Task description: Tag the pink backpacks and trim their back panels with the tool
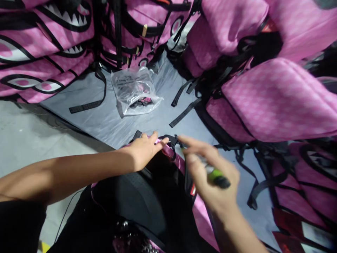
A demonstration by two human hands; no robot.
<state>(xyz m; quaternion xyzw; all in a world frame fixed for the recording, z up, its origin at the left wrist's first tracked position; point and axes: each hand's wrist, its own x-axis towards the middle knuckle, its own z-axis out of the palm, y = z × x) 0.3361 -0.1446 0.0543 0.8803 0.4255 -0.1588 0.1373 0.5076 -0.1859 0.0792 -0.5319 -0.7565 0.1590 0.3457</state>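
A pink and black backpack (158, 186) stands in front of me, its dark padded side towards me. My left hand (143, 149) lies over its top edge, fingers bent around the pink rim near the black top loop (172, 139). My right hand (213, 172) is closed around a slim green and black pen-shaped tool (217, 177), beside the same loop. The tool's tip is hidden by the fingers, and the hand is slightly blurred. A clear plastic bag (137, 93) holding small black and pink pieces lies just beyond the backpack.
Pink backpacks with toothy mouth prints (44, 49) are stacked at the left. More pink backpacks (279, 102) crowd the back and right. Loose black straps (185, 112) trail across the grey sheeted table (92, 121). Red packets with white labels (297, 228) sit at the lower right.
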